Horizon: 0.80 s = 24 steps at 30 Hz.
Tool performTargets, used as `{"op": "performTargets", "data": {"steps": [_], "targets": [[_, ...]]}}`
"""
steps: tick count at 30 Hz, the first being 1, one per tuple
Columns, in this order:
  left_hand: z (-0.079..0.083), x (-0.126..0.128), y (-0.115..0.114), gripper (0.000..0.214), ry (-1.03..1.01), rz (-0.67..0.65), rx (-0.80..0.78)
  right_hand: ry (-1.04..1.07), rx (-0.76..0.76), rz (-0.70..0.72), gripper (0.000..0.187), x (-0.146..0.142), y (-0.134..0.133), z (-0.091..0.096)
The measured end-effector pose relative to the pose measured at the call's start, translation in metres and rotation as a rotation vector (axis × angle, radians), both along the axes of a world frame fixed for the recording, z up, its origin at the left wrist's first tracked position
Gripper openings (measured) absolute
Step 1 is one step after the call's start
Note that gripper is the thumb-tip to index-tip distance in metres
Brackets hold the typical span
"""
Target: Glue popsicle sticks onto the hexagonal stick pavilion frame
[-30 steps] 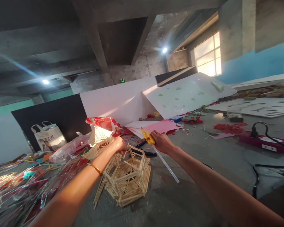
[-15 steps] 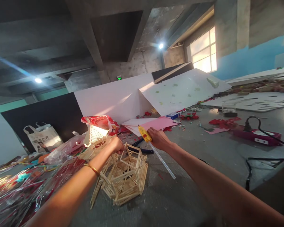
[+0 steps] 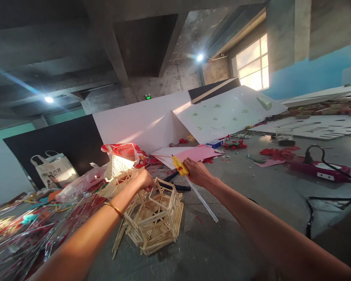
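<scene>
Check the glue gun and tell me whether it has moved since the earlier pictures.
No: against the blue box, the glue gun shows no visible shift either way.

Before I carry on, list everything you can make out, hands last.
Stick frame: 1, pale wood, front centre floor
Glue gun: 1, yellow, centre
Glue stick: 1, clear, trailing from glue gun
Paper sheet: 1, pink, beyond glue gun
Box: 1, blue, beyond paper sheet
Red bag: 1, red, behind stick frame
Tote bag: at least 1, white, left
Wrapped bundles: uncountable, partly red, left floor
Power strip: 1, maroon, right floor
Spotted board: 1, white, leaning at back
Panel: 1, black, back left
Lamps: 2, white, ceiling
Window: 1, bright, back right
Left hand: 1, bare, at stick frame, grip unclear
Right hand: 1, bare, gripping glue gun
</scene>
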<state>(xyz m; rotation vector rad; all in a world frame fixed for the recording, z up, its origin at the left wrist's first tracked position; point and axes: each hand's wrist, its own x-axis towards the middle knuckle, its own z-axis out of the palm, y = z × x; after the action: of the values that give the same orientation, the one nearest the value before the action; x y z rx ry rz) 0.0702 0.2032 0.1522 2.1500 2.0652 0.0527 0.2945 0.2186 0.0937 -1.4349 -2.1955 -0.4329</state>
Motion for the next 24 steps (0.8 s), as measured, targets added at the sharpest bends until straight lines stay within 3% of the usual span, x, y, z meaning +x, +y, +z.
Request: {"op": "performTargets", "data": {"steps": [24], "targets": [[-0.004,-0.0069,0.0075,0.014,-0.045,-0.004,0.005,0.013,0.014,0.001,0.02,0.0002,-0.0015,0.0006]]}}
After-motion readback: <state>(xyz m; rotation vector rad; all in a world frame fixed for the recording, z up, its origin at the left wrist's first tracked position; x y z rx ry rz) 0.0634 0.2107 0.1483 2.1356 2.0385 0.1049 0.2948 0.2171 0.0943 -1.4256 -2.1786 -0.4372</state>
